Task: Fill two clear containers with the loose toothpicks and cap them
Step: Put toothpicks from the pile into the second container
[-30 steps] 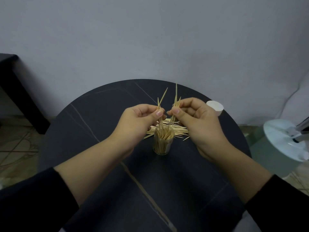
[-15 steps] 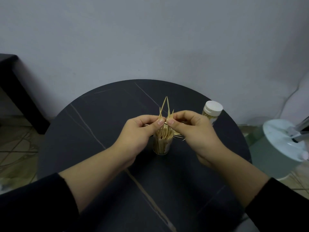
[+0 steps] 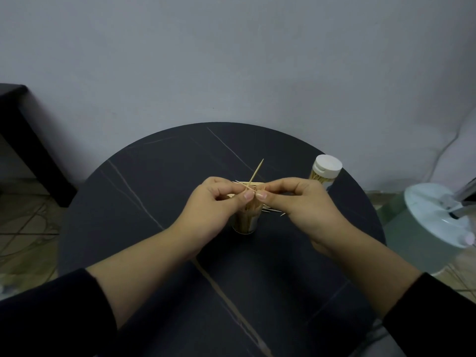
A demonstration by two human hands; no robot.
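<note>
An uncapped clear container [image 3: 246, 224] packed with toothpicks stands at the middle of the round black table [image 3: 144, 191]. Just above its mouth my left hand [image 3: 213, 204] and my right hand [image 3: 296, 202] meet, thumbs and fingertips pinching toothpicks. One toothpick [image 3: 256, 173] sticks up slanted between the fingertips. Loose toothpicks [image 3: 270, 210] lie on the table behind the container, partly hidden by both hands. A second container [image 3: 325, 172], filled and closed with a white cap, stands at the back right.
A grey wall rises right behind the table. A white and pale green appliance [image 3: 435, 222] stands on the floor to the right. A dark piece of furniture [image 3: 23, 140] is at the left over a tiled floor.
Both hands have come down closer to the container mouth, and the pinched toothpicks have sunk lower. Fewer tips stick up above the fingers. The capped container has come into full view.
</note>
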